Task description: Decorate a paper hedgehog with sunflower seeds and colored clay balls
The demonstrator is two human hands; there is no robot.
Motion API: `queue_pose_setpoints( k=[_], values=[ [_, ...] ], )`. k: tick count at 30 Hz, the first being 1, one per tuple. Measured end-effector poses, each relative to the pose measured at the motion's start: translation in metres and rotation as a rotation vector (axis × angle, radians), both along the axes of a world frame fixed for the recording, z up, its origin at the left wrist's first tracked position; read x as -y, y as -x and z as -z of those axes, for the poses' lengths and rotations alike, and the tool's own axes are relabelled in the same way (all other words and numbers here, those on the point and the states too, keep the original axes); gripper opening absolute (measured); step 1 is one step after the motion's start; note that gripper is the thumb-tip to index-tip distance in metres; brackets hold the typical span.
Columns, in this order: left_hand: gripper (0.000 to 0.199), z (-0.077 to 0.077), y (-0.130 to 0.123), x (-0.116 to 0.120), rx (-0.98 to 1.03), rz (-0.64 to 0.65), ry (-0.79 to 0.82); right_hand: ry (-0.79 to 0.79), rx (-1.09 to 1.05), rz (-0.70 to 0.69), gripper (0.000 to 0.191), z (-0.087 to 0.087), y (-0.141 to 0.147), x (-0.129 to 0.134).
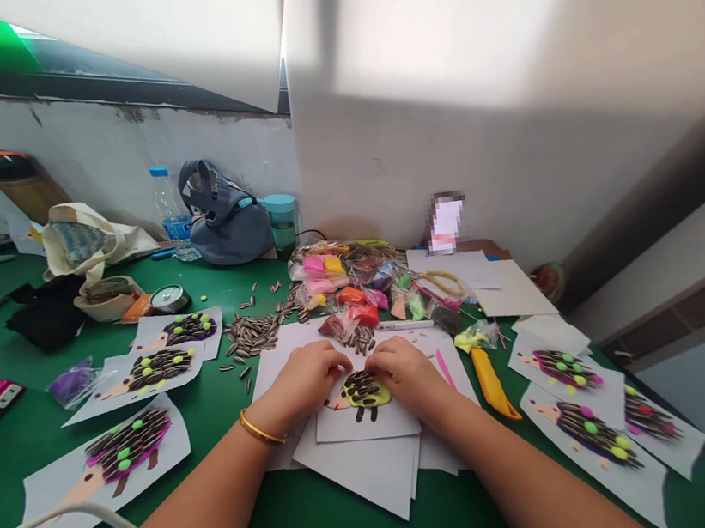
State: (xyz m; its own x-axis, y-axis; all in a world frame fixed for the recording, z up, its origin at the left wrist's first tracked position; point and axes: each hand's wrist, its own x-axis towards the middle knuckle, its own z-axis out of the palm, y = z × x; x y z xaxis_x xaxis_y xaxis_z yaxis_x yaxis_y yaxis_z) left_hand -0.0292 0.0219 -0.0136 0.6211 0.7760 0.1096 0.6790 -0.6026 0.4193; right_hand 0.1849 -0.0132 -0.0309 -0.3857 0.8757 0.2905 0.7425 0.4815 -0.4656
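Observation:
A hedgehog picture lies in front of me on white paper, with a yellow-green clay body, dark striped sunflower seeds set in it, a pale face and dark legs. My left hand rests above the hedgehog's face, its fingers curled together near the paper's upper edge. At the body's right upper side, my right hand has thumb and fingers pinched close to the seeds. Whatever either set of fingertips grips is hidden. Loose sunflower seeds lie just beyond both hands, and a bigger seed pile spreads to the left.
Finished-looking hedgehog pictures lie left and right. Bagged coloured clay, scissors and a yellow utility knife sit around the paper stack. A bag, a bottle and a phone stand by the wall.

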Motion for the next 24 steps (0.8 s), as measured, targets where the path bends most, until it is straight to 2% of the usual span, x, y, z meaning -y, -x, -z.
queue_pose_setpoints(
  k=[7, 12, 19, 24],
  values=[
    [0.026, 0.001, 0.001, 0.0, 0.004, 0.003, -0.003, -0.015, 0.024, -0.013, 0.028, -0.001, 0.0, -0.001],
    [0.026, 0.001, 0.001, 0.0, 0.011, 0.003, -0.001, 0.009, -0.01, -0.012, 0.024, 0.001, 0.0, -0.001],
    [0.024, 0.0, 0.001, -0.001, 0.017, 0.0, 0.015, 0.123, -0.034, 0.097, 0.018, -0.008, -0.016, 0.002],
    [0.025, -0.001, 0.0, -0.001, 0.005, -0.006, 0.017, 0.204, 0.02, 0.094, 0.017, -0.008, -0.017, 0.001]
  ],
)
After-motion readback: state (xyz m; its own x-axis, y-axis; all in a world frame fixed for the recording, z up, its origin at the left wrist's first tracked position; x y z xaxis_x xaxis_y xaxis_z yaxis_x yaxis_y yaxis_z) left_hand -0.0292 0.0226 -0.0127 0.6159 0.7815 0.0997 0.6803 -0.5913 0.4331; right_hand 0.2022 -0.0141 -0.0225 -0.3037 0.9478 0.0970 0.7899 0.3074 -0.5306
